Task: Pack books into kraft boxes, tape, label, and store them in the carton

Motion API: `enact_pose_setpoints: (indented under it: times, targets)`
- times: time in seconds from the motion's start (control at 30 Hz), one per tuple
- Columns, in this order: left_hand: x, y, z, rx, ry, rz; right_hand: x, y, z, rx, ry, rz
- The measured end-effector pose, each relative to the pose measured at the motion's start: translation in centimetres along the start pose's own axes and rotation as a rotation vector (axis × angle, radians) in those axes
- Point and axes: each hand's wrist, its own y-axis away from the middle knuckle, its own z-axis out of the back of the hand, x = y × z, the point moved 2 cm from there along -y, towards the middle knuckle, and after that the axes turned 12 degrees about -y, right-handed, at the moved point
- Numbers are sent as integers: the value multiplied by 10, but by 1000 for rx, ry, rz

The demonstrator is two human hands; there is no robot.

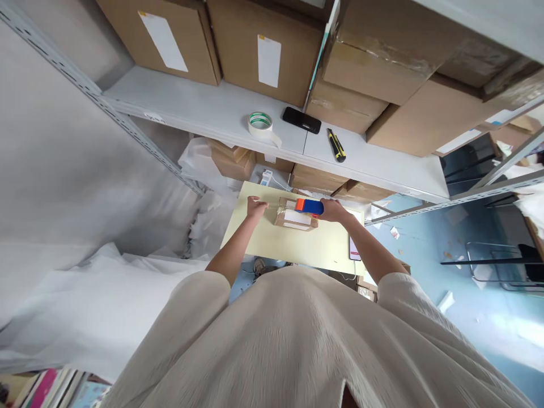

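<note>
A small cardboard box (314, 222) with white labels sits near the middle of the pale yellow table (272, 246). My right hand (334, 210) is closed around a blue and orange tape dispenser (312, 207), its orange end over the top of the box. On the left of the box, my left hand (256, 208) has its fingers closed, thumb toward the box. A faint strip of clear tape (273, 205) seems to run from these fingers to the box; its end is hidden in them.
A shelf (204, 107) above the table's far side carries a tape roll (260, 123), a black phone-like object (301, 120), a yellow utility knife (336, 145) and large cartons (263, 45). A lit phone (354, 249) lies at the table's right edge. White wrapping sheets (127, 294) lie left.
</note>
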Motion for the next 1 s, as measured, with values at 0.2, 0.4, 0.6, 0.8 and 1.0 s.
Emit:
enact_pose_setpoints:
  times: [0.2,0.4,0.6,0.8,1.0]
  targets:
    - [26,-13,-8,10,-1,57,20,-6,4,37,120,-43]
    - [46,-23,-25,2,-60,97,28,-6,6,77,204,-79]
    - [61,-18,-52,21,-134,85,30,-5,4,88,204,-95]
    - [53,-8,-66,74,-265,61,34,-3,5,90,218,-105]
    - [44,-7,-56,43,-350,-52,37,-3,3,87,192,-96]
